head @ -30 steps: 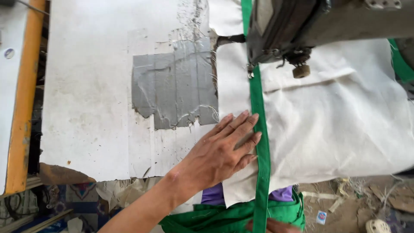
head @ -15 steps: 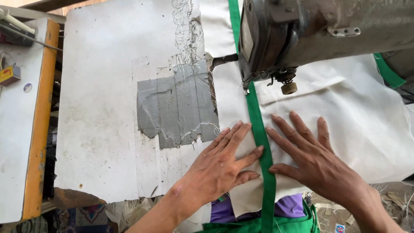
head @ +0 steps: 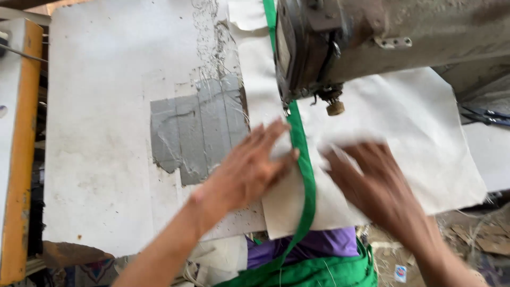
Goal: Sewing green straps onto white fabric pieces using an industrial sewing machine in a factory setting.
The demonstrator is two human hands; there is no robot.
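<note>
Cream cloth (head: 404, 133) w/ green tape (head: 304, 159) on worn white table (head: 101, 133); grey patch (head: 196, 127); both hands flat, fingers spread, nothing gripped

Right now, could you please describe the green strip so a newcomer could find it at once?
Start at the sewing machine head. Beneath it lies cream fabric, and the green strip runs down its edge between the left hand and right hand: the only bright green band there.

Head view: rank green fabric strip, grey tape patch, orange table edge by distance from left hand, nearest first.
1. Green fabric strip: touching the left hand at its fingertips, on its right.
2. Grey tape patch: just left of the hand.
3. Orange table edge: far left.
</note>
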